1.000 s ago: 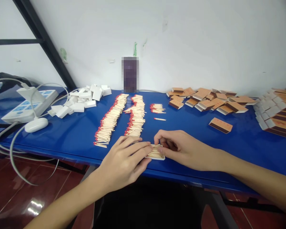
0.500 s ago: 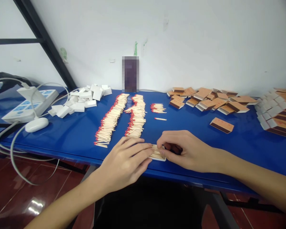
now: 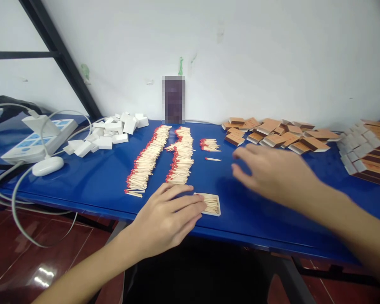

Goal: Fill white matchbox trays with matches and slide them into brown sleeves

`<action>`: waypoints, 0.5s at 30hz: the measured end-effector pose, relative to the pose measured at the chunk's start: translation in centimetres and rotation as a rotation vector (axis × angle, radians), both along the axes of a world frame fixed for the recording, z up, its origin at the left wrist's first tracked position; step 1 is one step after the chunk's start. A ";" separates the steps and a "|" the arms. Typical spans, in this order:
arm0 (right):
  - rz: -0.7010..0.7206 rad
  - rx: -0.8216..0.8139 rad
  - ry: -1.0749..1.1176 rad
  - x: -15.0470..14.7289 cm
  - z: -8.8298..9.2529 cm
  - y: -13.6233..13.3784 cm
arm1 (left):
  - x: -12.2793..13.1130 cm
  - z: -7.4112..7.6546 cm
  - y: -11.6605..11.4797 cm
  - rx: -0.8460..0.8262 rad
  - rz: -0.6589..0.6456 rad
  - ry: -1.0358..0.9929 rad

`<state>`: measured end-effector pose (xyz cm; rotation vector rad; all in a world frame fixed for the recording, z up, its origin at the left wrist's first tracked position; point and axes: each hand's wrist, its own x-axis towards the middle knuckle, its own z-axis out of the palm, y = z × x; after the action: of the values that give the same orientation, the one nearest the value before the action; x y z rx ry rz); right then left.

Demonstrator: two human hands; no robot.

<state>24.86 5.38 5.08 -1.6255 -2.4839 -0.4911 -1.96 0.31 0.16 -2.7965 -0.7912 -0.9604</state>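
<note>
A white inner tray filled with matches point(image 3: 210, 204) lies near the front edge of the blue table point(image 3: 91, 177). My left hand point(image 3: 167, 217) rests beside it with its fingers stretched out, the fingertips touching the tray's left end. My right hand point(image 3: 272, 173) hovers above the table to the right of the tray, blurred by motion, fingers loosely spread and holding nothing. Behind the tray run two long rows of red-tipped matches point(image 3: 147, 159), a small bundle of matches point(image 3: 210, 144) and a single match point(image 3: 213, 159).
Empty white trays point(image 3: 109, 133) are heaped at the back left, near a power strip point(image 3: 34, 139) with white cables. Orange matchbox sleeves point(image 3: 278, 134) lie scattered at the back right. Stacked boxes point(image 3: 369, 152) stand at the far right. A blurred dark object point(image 3: 174, 99) leans on the wall.
My right hand has let go of the filled tray and swung up and to the right. The left hand stays at the tray's left end.
</note>
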 end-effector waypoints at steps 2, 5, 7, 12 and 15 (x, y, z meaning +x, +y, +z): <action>-0.248 -0.006 -0.104 2.8 0.7 1.3 | 0.0 0.0 0.0 0.009 0.007 0.026; -0.389 -0.184 -0.110 7.6 1.3 3.2 | 0.1 0.1 0.1 0.014 0.016 0.043; -0.442 -0.361 -0.055 9.8 1.3 4.0 | 0.1 0.2 0.1 0.016 0.014 0.040; -0.433 -0.460 -0.012 10.4 1.0 4.2 | 0.1 0.4 0.1 0.008 0.011 0.040; -0.387 -0.396 -0.011 10.2 0.7 4.1 | 0.1 0.4 0.1 0.008 0.011 0.042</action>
<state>35.10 9.46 5.80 -2.2746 -2.3854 -0.0371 -1.83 0.44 0.61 -2.7930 -0.7949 -0.8979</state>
